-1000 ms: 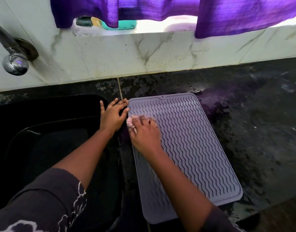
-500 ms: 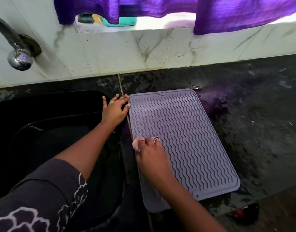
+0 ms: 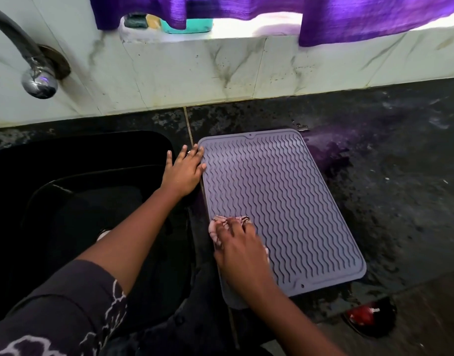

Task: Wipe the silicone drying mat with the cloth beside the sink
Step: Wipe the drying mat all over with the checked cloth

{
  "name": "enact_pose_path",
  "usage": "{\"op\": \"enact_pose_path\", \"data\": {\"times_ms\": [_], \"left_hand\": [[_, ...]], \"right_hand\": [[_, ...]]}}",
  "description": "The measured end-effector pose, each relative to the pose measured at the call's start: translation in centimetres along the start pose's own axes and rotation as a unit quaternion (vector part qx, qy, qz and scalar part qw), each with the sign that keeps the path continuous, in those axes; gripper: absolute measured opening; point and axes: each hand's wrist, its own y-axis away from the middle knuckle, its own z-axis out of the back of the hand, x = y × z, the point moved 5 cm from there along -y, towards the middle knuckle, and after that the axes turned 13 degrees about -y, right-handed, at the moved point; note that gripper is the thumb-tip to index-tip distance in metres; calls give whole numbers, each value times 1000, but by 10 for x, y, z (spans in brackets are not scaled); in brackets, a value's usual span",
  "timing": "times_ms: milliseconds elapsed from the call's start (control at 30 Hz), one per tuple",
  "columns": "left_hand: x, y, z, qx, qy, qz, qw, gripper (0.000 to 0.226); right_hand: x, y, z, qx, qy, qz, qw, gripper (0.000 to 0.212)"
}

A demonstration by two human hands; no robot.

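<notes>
A grey silicone drying mat (image 3: 279, 201) with wavy ridges lies on the black counter, right of the sink. My right hand (image 3: 240, 249) presses a small pink patterned cloth (image 3: 218, 223) flat on the mat's left side, near its front half. Only the cloth's edges show past my fingers. My left hand (image 3: 183, 170) rests flat with fingers spread on the mat's far left edge and the counter strip beside it, holding nothing.
A black sink (image 3: 76, 191) lies to the left under a chrome tap (image 3: 38, 82). The wet black counter (image 3: 390, 191) stretches right. The tiled wall, a sill with small items and a purple curtain (image 3: 362, 14) stand behind. A red-and-black object (image 3: 367, 316) lies below the counter's front edge.
My right hand has dragged the cloth down the mat's left side, from the far corner toward me. My left hand has stayed on the far left edge.
</notes>
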Motion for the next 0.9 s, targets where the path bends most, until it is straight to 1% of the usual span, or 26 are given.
{"op": "enact_pose_path", "data": {"times_ms": [67, 133, 167, 267, 400, 467, 533, 600, 633, 700, 767, 833, 900], "left_hand": [[-3, 9, 3, -18, 1, -1, 1000, 57], [-7, 23, 2, -22, -4, -1, 1000, 58], [-9, 29, -1, -15, -6, -1, 1000, 58], [-14, 39, -10, 3, 9, 5, 1000, 54], [-15, 41, -10, 6, 32, 14, 999, 53], [-17, 42, -9, 6, 38, 18, 999, 53], [-21, 44, -5, 10, 37, 23, 999, 53], [-26, 48, -1, 12, 18, 25, 999, 54], [-30, 53, -1, 11, 8, 23, 1000, 55], [-36, 66, -6, 12, -1, 20, 1000, 54], [-38, 74, -11, 10, 19, 29, 999, 53], [-39, 76, -12, 10, 30, 38, 999, 52], [-41, 74, -11, 3, 29, 46, 999, 52]], "right_hand": [[-2, -22, 13, -49, -40, -4, 998, 47], [-4, -53, 18, -80, -40, -16, 996, 48], [-6, -67, 15, -79, -32, -26, 996, 50], [-10, -75, 0, -50, 26, -27, 998, 54], [-9, -6, -4, -10, 41, -4, 999, 54], [-10, 19, 2, 14, 60, 12, 998, 51], [-12, 13, 10, 13, 22, 29, 999, 46], [-12, -7, 19, -8, 0, 12, 1000, 45], [-11, -14, 18, -16, 4, 9, 1000, 46], [-10, -16, 6, 4, 38, 8, 999, 49], [-12, 2, -4, 31, 72, 12, 997, 51], [-14, 30, -6, 38, 82, 31, 995, 53], [-15, 54, 0, 60, 74, 51, 994, 49]]}}
